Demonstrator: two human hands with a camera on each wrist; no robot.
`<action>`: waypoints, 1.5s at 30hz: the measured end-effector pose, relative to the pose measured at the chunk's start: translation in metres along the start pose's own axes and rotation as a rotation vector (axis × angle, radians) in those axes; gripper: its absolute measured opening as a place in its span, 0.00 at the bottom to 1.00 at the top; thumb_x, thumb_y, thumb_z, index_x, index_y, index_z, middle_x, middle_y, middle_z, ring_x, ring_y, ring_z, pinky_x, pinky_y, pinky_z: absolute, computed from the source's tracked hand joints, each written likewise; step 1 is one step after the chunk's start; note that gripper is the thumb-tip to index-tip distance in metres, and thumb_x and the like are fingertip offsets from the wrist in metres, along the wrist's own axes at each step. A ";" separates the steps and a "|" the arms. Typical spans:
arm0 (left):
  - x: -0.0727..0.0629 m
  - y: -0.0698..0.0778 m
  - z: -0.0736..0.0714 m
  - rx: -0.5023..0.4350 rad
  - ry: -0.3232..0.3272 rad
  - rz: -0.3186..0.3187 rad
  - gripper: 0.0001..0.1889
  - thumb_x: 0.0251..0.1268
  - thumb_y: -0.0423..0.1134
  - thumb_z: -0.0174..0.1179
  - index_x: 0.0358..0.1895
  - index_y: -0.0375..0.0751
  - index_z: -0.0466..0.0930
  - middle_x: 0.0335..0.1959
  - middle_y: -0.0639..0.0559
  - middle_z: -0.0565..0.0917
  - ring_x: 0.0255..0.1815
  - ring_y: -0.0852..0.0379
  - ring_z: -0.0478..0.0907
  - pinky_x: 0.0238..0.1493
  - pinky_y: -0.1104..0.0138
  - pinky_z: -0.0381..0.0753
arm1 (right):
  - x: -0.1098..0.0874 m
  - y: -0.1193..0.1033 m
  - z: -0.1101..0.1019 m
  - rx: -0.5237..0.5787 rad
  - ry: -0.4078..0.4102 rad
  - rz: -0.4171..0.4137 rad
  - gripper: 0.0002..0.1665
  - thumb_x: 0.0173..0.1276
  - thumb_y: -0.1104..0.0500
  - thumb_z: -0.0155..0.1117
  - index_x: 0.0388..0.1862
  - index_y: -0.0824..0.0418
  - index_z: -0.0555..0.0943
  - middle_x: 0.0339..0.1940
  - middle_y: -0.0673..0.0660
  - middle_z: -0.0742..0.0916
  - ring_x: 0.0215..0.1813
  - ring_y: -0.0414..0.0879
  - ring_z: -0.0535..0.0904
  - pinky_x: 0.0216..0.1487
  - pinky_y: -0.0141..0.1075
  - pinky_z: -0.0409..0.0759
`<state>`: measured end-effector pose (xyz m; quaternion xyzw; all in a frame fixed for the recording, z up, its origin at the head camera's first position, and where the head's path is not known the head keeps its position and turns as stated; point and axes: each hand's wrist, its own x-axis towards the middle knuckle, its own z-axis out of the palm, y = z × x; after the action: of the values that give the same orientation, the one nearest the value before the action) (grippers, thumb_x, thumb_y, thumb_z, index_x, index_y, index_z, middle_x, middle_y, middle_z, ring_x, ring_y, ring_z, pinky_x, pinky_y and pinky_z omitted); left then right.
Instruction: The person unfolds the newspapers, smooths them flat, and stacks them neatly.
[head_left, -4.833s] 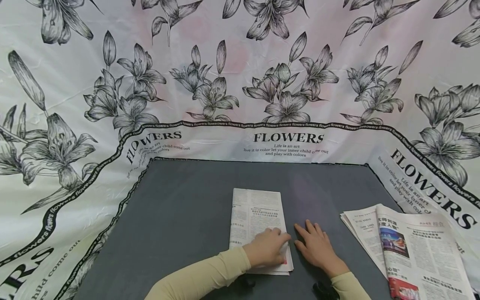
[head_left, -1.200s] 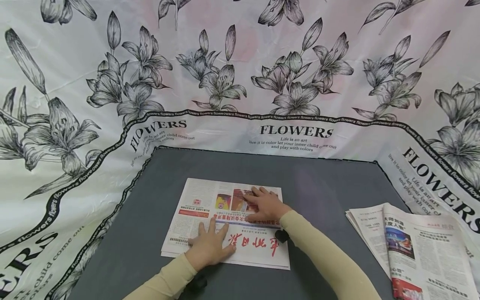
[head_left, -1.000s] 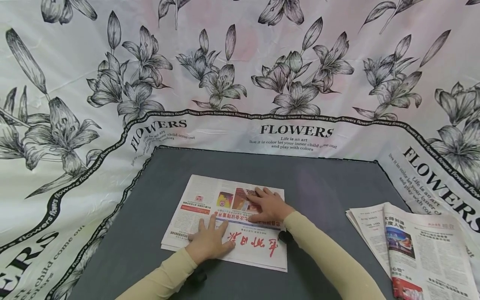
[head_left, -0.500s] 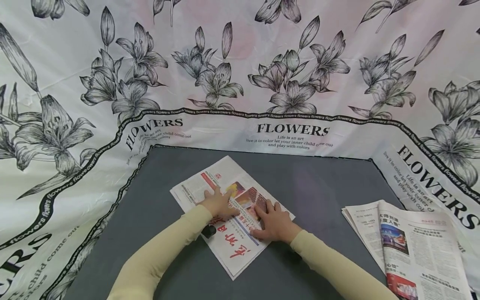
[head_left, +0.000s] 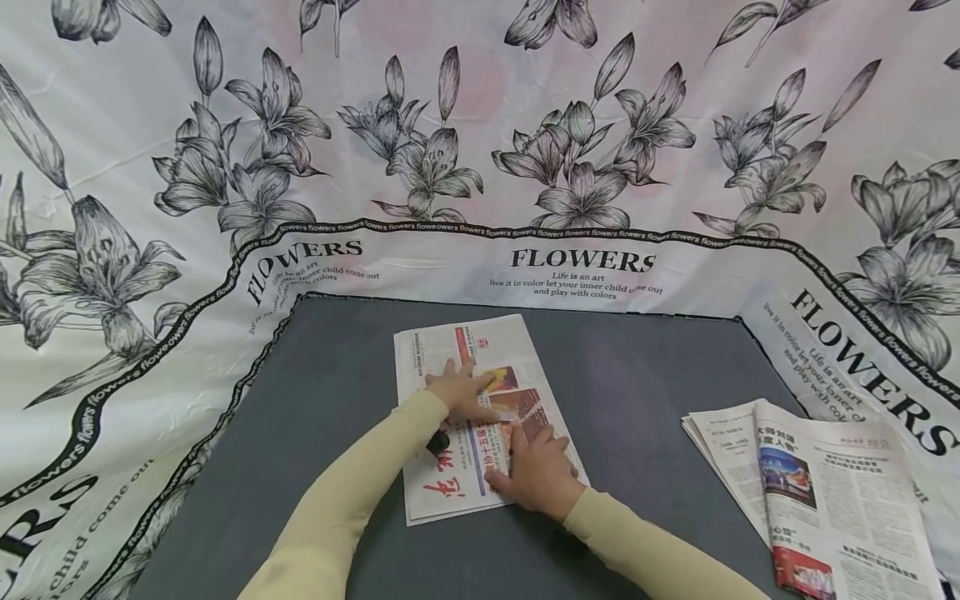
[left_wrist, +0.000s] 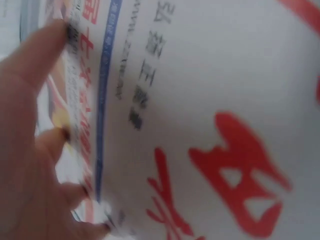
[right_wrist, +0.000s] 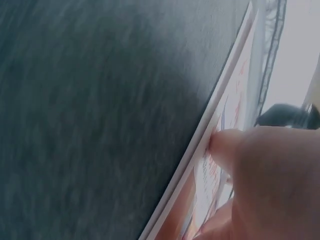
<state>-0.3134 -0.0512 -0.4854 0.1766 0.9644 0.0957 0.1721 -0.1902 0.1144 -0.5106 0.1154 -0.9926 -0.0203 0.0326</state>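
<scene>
With the left hand [head_left: 461,395] and the right hand [head_left: 542,473] resting, fingers spread, on the folded newspaper [head_left: 519,403], which lay slightly askew near the middle of the worktop [head_left: 637,400], light, even pressure from both seemed best for keeping its layers aligned.

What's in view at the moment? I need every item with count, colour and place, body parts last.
Folded newspaper: 1, white with red, blue and black print, under both hands
Newspaper pile: 1, whitish with colour photos, at the person's right; number of papers unclear
Tabletop: 1, dark grey, beneath the papers
Flower-printed sheeting: white with pink tints and black print, around the table's back and sides; number of pieces unclear
Wrist device: 1 clearly visible, black, at the left wrist
Sleeves: 2, pale yellow, on both arms
Left hand: 1, bare, on the folded newspaper
Right hand: 1, bare, at its right edge
</scene>
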 end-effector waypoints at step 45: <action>-0.050 -0.057 0.018 -0.866 0.360 -0.050 0.32 0.82 0.54 0.45 0.80 0.40 0.59 0.78 0.35 0.64 0.79 0.34 0.62 0.76 0.40 0.62 | 0.016 0.003 -0.017 0.054 0.134 -0.181 0.28 0.64 0.35 0.70 0.40 0.59 0.79 0.18 0.52 0.79 0.17 0.43 0.71 0.14 0.36 0.69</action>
<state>-0.2806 -0.1197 -0.5015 0.0457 0.8541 0.5143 0.0621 -0.2050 0.1127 -0.4922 0.2066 -0.9738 0.0113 0.0939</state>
